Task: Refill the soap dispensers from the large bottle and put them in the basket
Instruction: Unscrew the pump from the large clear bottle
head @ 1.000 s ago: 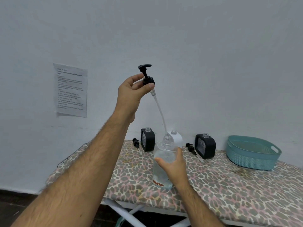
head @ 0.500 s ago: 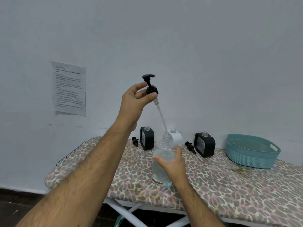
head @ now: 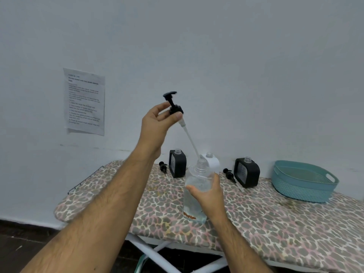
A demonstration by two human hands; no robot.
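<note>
My right hand (head: 206, 196) grips the large clear bottle (head: 194, 201), which stands upright on the ironing board (head: 275, 219). My left hand (head: 157, 123) pinches the black pump head (head: 174, 107) high above the bottle, and its long tube (head: 190, 138) slants down with its tip at the open neck. Behind stand three open dispensers: a black one (head: 177, 163) on the left, a white one (head: 211, 162) in the middle, another black one (head: 247, 172) on the right. A teal basket (head: 303, 181) sits at the right.
Two small black pumps lie on the board, one (head: 163, 167) left of the left dispenser and one (head: 228, 174) beside the right dispenser. A printed sheet (head: 84, 102) hangs on the wall. The board's nose ends at the left, with dark floor below.
My left hand has come down with the pump, so more of the tube points at the bottle's neck. My right hand still holds the bottle in place.
</note>
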